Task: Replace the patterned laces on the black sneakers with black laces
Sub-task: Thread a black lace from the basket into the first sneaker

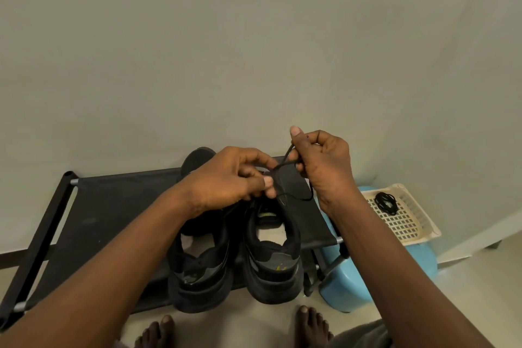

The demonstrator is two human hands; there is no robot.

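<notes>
- two black sneakers (pixel 237 257) side by side on black rack (pixel 113 200), heels near
- left hand (pixel 226 178) pinches black lace (pixel 293 195) above right sneaker
- right hand (pixel 319 155) fingers curled, gripping same lace higher up
- spare lace bundle (pixel 386 202) in cream basket (pixel 418 223), far right

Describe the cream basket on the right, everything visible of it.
The cream basket looks like plastic: a shallow rectangular tray with a square-grid lattice floor and slotted, flared walls. It sits skewed on a blue stool close to the wall. A coiled black lace lies in its far corner. The person's right forearm hides its left edge from view.
</notes>
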